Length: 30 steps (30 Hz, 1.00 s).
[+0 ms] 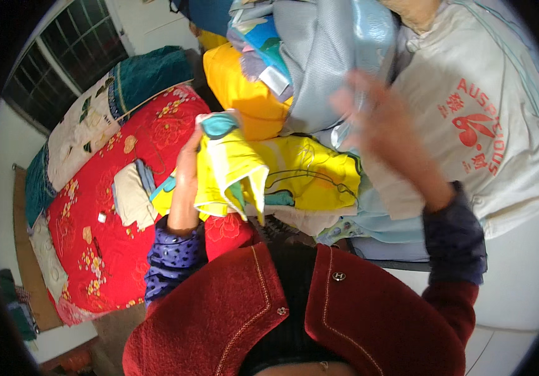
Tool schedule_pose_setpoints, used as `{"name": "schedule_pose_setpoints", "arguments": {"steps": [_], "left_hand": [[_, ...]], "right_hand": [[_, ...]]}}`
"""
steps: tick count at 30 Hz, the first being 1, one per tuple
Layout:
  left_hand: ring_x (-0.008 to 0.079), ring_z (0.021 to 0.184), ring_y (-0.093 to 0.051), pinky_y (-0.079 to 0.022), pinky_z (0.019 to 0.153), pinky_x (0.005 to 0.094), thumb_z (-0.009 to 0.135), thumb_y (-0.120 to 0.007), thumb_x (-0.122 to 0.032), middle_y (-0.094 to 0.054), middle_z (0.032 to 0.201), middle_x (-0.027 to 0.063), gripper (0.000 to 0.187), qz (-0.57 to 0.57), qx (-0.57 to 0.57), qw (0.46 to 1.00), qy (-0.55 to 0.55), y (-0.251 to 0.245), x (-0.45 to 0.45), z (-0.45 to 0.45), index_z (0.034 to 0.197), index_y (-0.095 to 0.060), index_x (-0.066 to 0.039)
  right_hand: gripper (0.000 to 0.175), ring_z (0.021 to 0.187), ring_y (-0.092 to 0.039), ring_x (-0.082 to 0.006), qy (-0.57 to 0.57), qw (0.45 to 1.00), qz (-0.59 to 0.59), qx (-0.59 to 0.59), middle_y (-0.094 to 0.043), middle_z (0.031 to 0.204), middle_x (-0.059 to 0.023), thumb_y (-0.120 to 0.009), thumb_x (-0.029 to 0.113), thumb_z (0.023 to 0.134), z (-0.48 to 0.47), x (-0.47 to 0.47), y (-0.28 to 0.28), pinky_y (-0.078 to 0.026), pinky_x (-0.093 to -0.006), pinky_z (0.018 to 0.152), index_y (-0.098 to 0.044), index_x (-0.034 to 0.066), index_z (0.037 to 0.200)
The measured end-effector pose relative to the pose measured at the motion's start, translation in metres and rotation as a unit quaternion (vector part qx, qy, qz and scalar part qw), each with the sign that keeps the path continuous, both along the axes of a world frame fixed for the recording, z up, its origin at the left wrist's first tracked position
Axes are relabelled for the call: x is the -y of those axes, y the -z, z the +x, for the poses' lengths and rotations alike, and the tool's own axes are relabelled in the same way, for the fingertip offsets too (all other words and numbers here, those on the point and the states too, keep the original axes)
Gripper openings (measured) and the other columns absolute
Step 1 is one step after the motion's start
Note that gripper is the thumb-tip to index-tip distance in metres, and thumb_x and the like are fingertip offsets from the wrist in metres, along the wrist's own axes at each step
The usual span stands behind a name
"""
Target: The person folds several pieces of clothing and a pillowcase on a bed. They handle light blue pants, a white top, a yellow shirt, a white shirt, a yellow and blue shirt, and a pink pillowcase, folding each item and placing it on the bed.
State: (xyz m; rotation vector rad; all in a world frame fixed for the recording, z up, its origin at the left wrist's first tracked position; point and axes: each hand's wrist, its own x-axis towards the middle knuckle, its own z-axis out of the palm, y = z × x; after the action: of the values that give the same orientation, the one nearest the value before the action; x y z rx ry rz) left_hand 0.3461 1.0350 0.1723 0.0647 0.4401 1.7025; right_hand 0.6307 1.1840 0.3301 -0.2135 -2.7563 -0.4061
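My left hand (187, 174) grips a folded yellow cloth (229, 164) with white edging and a teal patch at its top. It is held up over the bed's near side. My right hand (382, 127) is blurred by motion, its fingers spread and nothing visible in them. Behind it lie a grey mesh fabric (318, 61) and a white cloth (443, 117) with red printed writing. Between my hands, another yellow fabric piece (328, 181) with dark cords across it rests on the pile.
To the left is a bed with a red floral cover (109, 211). On it lie a folded beige cloth (133, 195), a small white object (102, 217) and a teal-and-white bedding roll (104, 113). An orange bundle (241, 94) sits at the back. A barred window (72, 51) is beyond.
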Motion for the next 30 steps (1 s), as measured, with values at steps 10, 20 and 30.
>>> {"name": "schedule_pose_setpoints", "arguments": {"steps": [10,20,30], "left_hand": [[0.0250,0.101,-0.057,-0.043,0.091,0.0403,0.086,-0.043,-0.055,-0.057,0.115,0.0111,0.059,0.004,0.094,0.986,0.138,0.039,0.037,0.032,0.122,-0.048,-0.007],[0.0227,0.112,-0.051,-0.044,0.094,0.0338,0.084,-0.052,-0.001,-0.047,0.127,0.0134,0.057,0.011,-0.062,0.994,0.085,0.090,0.067,0.053,0.135,-0.028,-0.003],[0.0227,0.113,-0.045,-0.035,0.096,0.0373,0.085,-0.058,-0.036,-0.044,0.128,0.0104,0.059,-0.179,-0.246,0.953,0.008,0.124,0.042,0.000,0.132,-0.035,-0.009]], "right_hand": [[0.021,0.084,-0.060,-0.0149,-0.066,0.675,-0.705,-0.210,-0.063,0.089,-0.0081,-0.046,-0.006,0.079,-0.148,0.046,0.146,-0.045,-0.0249,0.074,-0.061,-0.0006,0.093],[0.019,0.083,-0.056,-0.0186,0.149,0.365,-0.857,-0.330,-0.059,0.094,-0.0076,-0.053,0.007,0.085,-0.188,0.000,0.195,-0.047,-0.0309,0.072,-0.056,0.0006,0.102],[0.023,0.067,-0.060,-0.0181,0.241,0.752,-0.539,-0.295,-0.063,0.079,-0.0091,-0.057,0.011,0.076,-0.125,-0.118,0.179,-0.047,-0.0298,0.064,-0.062,-0.0030,0.094]]}}
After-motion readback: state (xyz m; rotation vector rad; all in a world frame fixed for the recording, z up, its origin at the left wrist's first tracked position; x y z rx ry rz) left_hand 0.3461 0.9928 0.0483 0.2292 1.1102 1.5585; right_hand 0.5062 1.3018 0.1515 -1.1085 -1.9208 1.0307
